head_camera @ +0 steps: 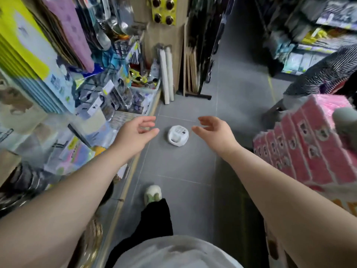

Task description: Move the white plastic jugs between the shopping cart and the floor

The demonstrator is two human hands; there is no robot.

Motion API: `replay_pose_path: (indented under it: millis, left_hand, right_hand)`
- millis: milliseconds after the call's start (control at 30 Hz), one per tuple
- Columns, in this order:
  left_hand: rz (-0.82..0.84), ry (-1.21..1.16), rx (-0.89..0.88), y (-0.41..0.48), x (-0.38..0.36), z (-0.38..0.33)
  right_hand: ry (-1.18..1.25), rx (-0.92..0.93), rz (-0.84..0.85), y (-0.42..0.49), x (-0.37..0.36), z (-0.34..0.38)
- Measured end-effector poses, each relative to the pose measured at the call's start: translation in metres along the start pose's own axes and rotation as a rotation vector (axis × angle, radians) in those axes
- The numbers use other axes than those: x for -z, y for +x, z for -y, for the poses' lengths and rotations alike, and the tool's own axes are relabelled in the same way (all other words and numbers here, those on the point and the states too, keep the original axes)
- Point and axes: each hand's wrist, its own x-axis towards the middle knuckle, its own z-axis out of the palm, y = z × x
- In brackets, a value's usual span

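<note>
A white plastic jug [178, 135] stands on the grey tiled floor [179, 167] in the aisle, seen from above with a label on its top. My left hand [136, 131] hovers to its left and my right hand [214, 130] to its right, both held out above it with fingers loosely spread and holding nothing. Neither hand touches the jug. No shopping cart shows plainly; pink packs [307, 140] fill the right side.
Shelves of packaged goods [67, 93] line the left, with a wooden edge [133, 171] along the floor. White rolls [167, 74] lean against a wooden panel ahead. Another person in a striped top [326, 74] is at the right. My foot [153, 194] stands below the jug.
</note>
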Motion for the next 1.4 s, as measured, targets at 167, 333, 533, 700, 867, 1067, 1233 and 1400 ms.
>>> replay_pose_path:
  millis: [167, 333, 533, 700, 867, 1067, 1233, 1400]
  left_hand:
    - [0.101, 0.026, 0.021, 0.131, 0.003, 0.007]
    - [0.195, 0.056, 0.068, 0.229, -0.01, 0.02]
    - [0.231, 0.082, 0.192, 0.319, -0.057, 0.104]
    - [0.22, 0.087, 0.269, 0.395, -0.122, 0.216]
    - [0.203, 0.1, 0.313, 0.463, -0.189, 0.345]
    - [0.313, 0.157, 0.318, 0.52, -0.277, 0.479]
    - [0.396, 0.136, 0.314, 0.561, -0.32, 0.554]
    - [0.444, 0.022, 0.301, 0.579, -0.338, 0.589]
  right_hand:
    - [0.024, -0.088, -0.053, 0.109, -0.013, 0.011]
    - [0.041, -0.183, -0.081, 0.196, -0.025, -0.002]
    - [0.028, -0.315, -0.05, 0.299, -0.066, -0.088]
    - [0.028, -0.382, -0.001, 0.391, -0.131, -0.199]
    - [-0.001, -0.396, 0.058, 0.466, -0.207, -0.32]
    - [-0.076, -0.462, 0.091, 0.516, -0.289, -0.458]
    - [0.144, -0.472, 0.064, 0.538, -0.339, -0.529]
    - [0.338, -0.368, -0.023, 0.546, -0.361, -0.562]
